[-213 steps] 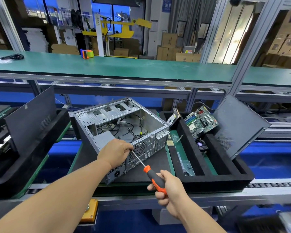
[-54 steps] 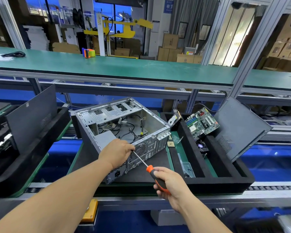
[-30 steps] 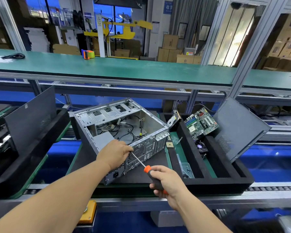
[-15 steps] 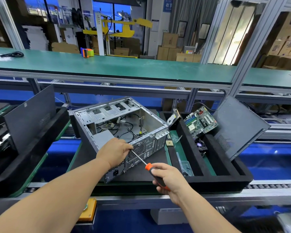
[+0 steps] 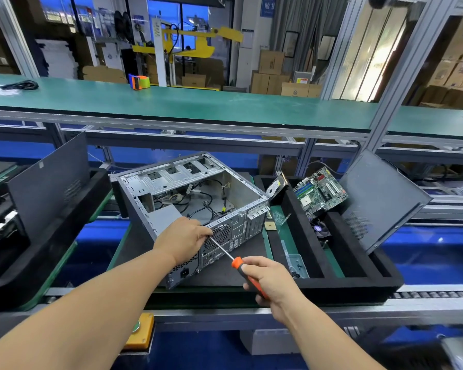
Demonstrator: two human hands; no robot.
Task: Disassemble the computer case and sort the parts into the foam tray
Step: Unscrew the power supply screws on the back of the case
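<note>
Our screwdriver [image 5: 226,253] shaft runs up-left into the rear of the computer case [image 5: 195,206].

Our left hand [image 5: 182,240] grasps the case's rear edge, fingers curled beside the tip; our right hand [image 5: 271,283], down-right, is wrapped round the handle; the foam tray [image 5: 302,231] lies right.

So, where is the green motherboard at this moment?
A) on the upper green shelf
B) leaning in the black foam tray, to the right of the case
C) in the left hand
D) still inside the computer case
B: the motherboard leans in the foam tray, right of the opened computer case, whose inside shows only cables.
</note>
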